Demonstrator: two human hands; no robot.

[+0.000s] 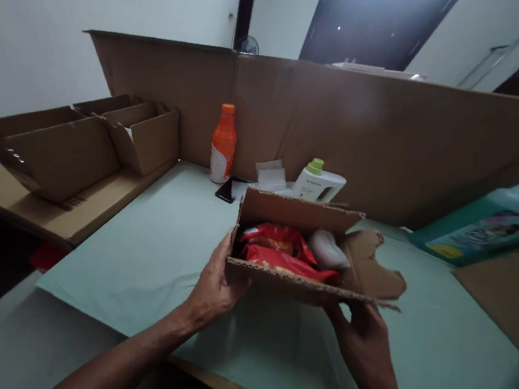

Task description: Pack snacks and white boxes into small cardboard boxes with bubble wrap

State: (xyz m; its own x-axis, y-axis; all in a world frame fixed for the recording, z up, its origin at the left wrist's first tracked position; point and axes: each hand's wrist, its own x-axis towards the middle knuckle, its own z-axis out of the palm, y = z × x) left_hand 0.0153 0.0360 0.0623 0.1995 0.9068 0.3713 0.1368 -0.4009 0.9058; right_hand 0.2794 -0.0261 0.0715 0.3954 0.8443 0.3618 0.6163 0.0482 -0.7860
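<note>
Left hand: nearest to me, my left hand grips the left end of the cardboard box, thumb up along the side wall and fingers wrapped under the near corner, closed on the cardboard.
Right hand: my right hand sits under the box's near right corner; I see the fingers curled against the bottom edge, holding it from below.
Box: held between both hands, just above the pale green tabletop, open at the top, with a torn flap hanging out past my right fingers.
Inside the box: red packets lie toward my left hand, and a white rounded item lies toward my right hand; I cannot tell what it is.
Beyond the hands: an orange bottle, a dark phone and a white bottle with a green cap stand against a cardboard wall.
Far left of my left hand: folded empty cartons.
Far right of my right hand: a teal package.
</note>
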